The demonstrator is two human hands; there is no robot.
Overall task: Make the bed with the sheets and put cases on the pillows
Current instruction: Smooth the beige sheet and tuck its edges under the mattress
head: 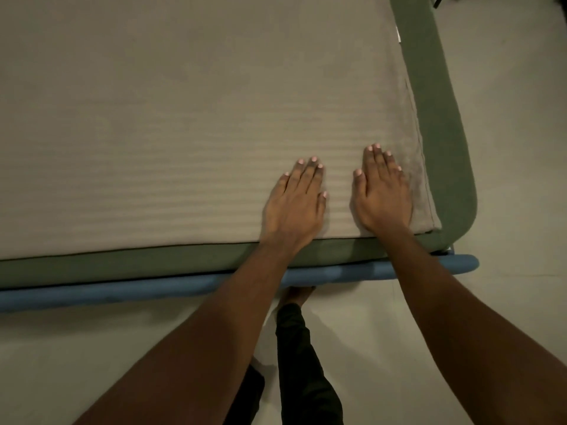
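Smoothing the sheet (pixel 184 118) looks like the step in hand: both palms lie flat on the striped cloth, fingers stretched out and gripping nothing. The left hand (pixel 296 204) rests just inside the near edge; the right hand (pixel 382 194) sits beside it, close to the corner where the cloth puckers a little under its outer side. To do this well, sweep outward from between the hands toward that corner, pressing evenly, then tuck any slack down against the green bed frame (pixel 429 87) just beyond the right hand. No pillows are in view
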